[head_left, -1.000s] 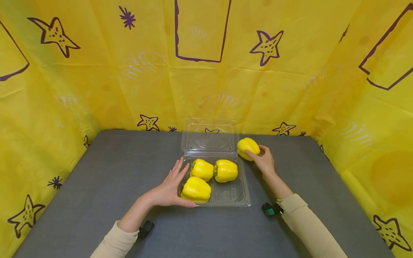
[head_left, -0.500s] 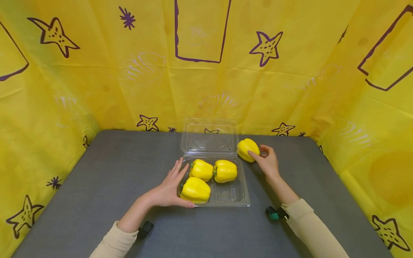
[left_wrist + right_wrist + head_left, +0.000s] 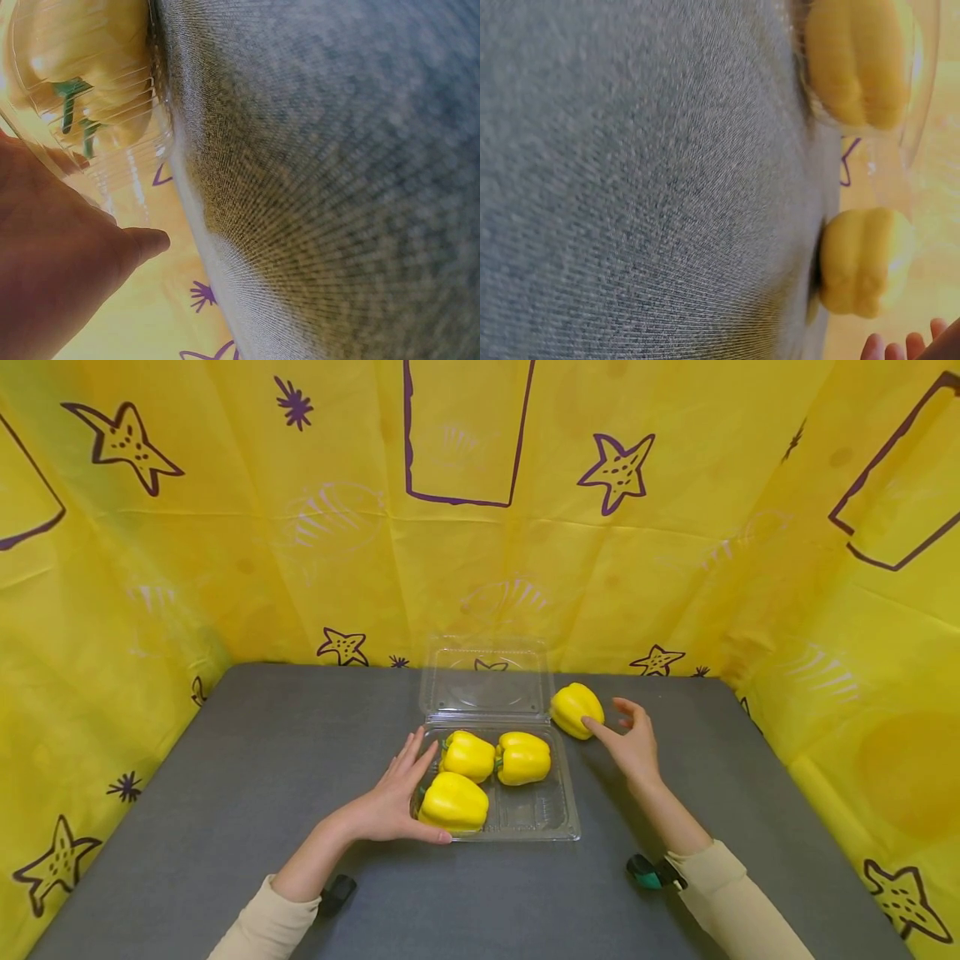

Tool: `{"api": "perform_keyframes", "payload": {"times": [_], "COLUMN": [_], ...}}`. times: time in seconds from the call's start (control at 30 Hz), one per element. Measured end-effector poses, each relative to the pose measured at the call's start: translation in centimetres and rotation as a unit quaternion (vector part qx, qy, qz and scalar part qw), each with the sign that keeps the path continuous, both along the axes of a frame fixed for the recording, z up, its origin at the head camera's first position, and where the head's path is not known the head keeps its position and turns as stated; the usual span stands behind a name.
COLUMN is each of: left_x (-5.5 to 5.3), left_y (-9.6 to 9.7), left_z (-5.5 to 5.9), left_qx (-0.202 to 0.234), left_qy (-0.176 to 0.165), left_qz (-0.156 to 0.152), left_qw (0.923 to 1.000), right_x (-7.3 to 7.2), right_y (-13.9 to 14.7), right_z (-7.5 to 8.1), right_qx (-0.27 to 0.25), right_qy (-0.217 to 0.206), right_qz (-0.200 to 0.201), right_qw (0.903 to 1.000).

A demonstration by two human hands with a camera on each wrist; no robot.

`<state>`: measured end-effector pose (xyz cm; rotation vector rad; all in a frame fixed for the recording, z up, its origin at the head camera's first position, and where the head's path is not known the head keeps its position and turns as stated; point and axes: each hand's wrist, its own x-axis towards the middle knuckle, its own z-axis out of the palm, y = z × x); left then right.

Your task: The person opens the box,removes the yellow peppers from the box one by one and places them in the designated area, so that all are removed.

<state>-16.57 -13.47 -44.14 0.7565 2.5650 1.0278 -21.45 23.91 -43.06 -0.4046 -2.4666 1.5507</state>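
Loose yellow pepper on the worktop, right of the clear box; right grip parted, empty; left grip spread at the box's edge. Probably light, firm, slippery; best held by its broad sides.

This looks like a little booth: yellow cloth with purple starfish hangs at the far, left and right sides of a grey worktop.

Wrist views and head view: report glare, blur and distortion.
Head view: mostly crisp, small glints on the clear container; left wrist: highlights on that plastic, left hand dim, grey tabletop streaked with radiating lines; right wrist: scene turned sideways, the loose pepper soft-edged.
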Motion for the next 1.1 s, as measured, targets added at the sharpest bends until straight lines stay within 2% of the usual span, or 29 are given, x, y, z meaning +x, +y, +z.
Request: {"api": "perform_keyframes", "payload": {"times": [0.33, 0.63, 1.1], "left_x": [0.1, 0.0, 0.1], "left_y": [0.0, 0.0, -0.1], "left_z": [0.1, -0.1, -0.1], "left_qx": [-0.002, -0.001, 0.009], "left_qy": [-0.004, 0.001, 0.01], "left_qz": [0.001, 0.002, -0.001], "left_qw": [1.0, 1.0, 0.9999], "right_x": [1.7, 3.0, 4.4], "right_y": [-0.9, -2.7, -5.2], "right_z": [1.2, 2.1, 2.2], "right_qx": [-0.012, -0.025, 0.034], "right_qy": [0.0, 0.002, 0.011], "right_qz": [0.027, 0.087, 0.169], "right_qw": [0.9996, 0.9959, 0.985]}}
